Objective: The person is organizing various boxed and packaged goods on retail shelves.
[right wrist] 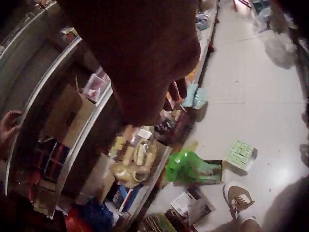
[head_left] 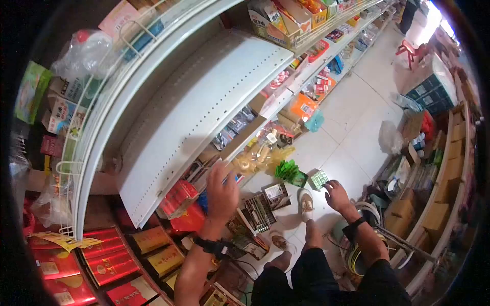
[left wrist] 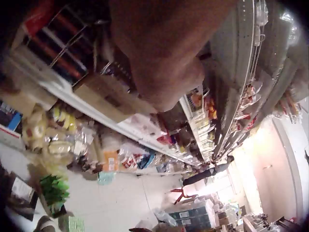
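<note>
My left hand [head_left: 223, 191] hovers beside the front edge of a bare white shelf [head_left: 204, 107], its fingers loosely bent and slightly blurred. Nothing shows in its grasp, and it overlaps the lower shelf's goods in the head view. In the right wrist view, the left hand [right wrist: 8, 128] appears at the shelf's edge. My right hand [head_left: 337, 196] hangs over the floor with relaxed fingers and holds nothing visible. Near its fingertips in the head view is a green-and-white box [head_left: 319, 179]. Next to that box, bright green packets [head_left: 288, 171] stand in an open carton on the floor.
Open boxes of narrow packs [head_left: 258, 211] lie by the shoes [head_left: 306, 204]. A yellowish plastic bag [head_left: 263, 153] of goods sits along the lower shelf. Red gift boxes [head_left: 107, 257] fill the lower left. Coiled hoses [head_left: 360, 255] and a wooden rack [head_left: 449, 194] stand at right.
</note>
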A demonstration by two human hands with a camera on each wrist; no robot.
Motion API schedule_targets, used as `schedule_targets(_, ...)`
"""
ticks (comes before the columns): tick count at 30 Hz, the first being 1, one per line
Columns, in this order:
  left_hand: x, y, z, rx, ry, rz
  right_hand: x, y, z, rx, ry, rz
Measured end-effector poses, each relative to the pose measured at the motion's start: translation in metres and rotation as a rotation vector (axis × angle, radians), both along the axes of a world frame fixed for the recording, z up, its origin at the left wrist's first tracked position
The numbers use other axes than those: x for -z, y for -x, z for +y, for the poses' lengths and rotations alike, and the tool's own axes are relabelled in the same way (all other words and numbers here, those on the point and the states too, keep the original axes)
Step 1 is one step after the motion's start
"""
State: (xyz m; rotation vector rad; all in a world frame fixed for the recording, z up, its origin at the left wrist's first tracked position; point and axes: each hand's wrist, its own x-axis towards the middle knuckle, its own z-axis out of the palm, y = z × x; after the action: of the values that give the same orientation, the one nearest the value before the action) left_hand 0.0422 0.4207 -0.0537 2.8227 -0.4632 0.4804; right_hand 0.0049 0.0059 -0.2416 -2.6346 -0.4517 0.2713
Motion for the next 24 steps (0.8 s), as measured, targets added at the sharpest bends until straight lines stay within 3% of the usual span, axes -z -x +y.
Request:
schedule_targets(3, -0.039, -0.037, 0.020, -0.152, -0.104, -0.101, -0.026, -0.049, 0.012, -0.035, -0.007, -0.097)
schedule_targets(6, -0.053, -0.070, 0.030, -0.282, -0.116, -0.148, -0.088, -0.112, 0.039, -0.089, -0.084, -0.203)
schedule_targets(11, -0.015, -0.089, 0.041, -0.402, -0.159, -0.045, -0.134, -0.193, 0.068, -0.143, -0.235, -0.352)
schedule_targets(16, -0.024, -0.085, 0.046, -0.461, -0.176, 0.002, -0.175, -0.239, 0.134, -0.311, -0.355, -0.438)
schedule_targets(18, -0.027, -0.085, 0.055, -0.376, 0.029, -0.104, -0.194, -0.250, 0.179, -0.407, -0.427, -0.494)
schedule_targets(19, -0.025, -0.080, 0.066, -0.395, 0.017, -0.097, -0.197, -0.255, 0.203, -0.421, -0.442, -0.483)
schedule_targets(22, -0.011, -0.062, 0.109, -0.718, 0.270, -0.372, -0.198, -0.272, 0.274, -0.457, -0.568, -0.634)
schedule_targets(24, -0.031, -0.052, 0.154, -0.985, 0.617, -0.450, -0.197, -0.276, 0.317, -0.448, -0.605, -0.669)
